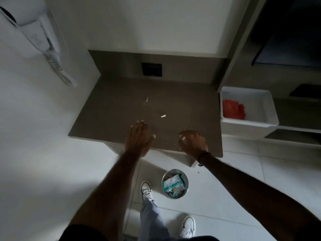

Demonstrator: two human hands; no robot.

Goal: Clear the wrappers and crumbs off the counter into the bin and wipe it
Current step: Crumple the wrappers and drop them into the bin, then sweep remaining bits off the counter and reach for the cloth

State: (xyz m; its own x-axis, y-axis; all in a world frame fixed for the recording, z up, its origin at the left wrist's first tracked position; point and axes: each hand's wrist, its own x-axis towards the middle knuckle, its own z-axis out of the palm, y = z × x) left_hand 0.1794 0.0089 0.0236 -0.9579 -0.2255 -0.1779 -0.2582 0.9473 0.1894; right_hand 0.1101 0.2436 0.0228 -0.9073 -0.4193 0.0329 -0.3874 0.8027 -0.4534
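I see pale crumbs (177,147) at the table (111,108) front edge, under my cupped right grip (192,142), its hold unclear. Left grip (139,138) lies flat, fingers spread. The bin (175,183) stands on the floor below; a careless sweep could scatter crumbs past it.

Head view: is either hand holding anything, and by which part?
The left hand is open and flat, holding nothing. The right hand is cupped by pale crumbs at the counter edge; whether it grips any cannot be told.
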